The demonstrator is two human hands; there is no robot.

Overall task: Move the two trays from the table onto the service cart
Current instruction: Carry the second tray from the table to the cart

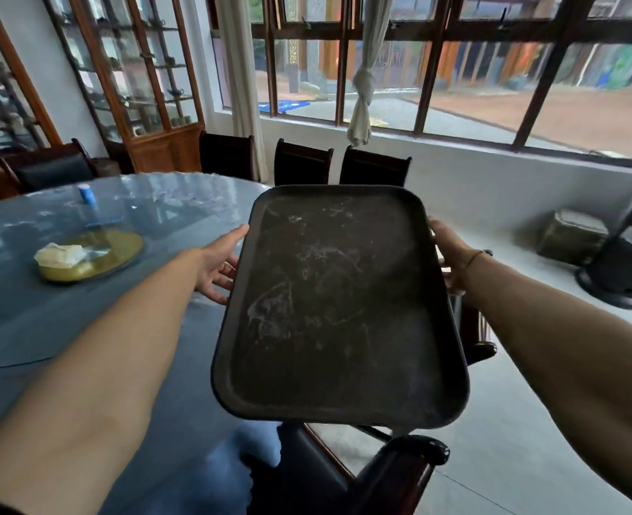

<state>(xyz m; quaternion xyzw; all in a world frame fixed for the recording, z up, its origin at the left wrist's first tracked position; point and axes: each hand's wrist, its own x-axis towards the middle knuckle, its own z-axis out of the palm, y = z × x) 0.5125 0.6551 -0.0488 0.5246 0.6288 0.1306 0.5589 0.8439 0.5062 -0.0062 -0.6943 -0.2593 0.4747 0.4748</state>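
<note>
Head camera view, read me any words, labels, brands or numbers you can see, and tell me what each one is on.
No text can be read.
Tray held in both hands: scuff marks only, no print.
Blue-and-white container on the table: too blurred to show any label.

You face a wide dark-framed window [455, 68] filling the upper right of the frame, daylight pouring in, with a knotted pale curtain [363, 87] at its centre. At upper left stands a glass-fronted wooden cabinet [136, 76]. Dark chairs [338, 165] line the white wall under the sill. Pale grey floor [511, 421] spreads across your lower right.
</note>
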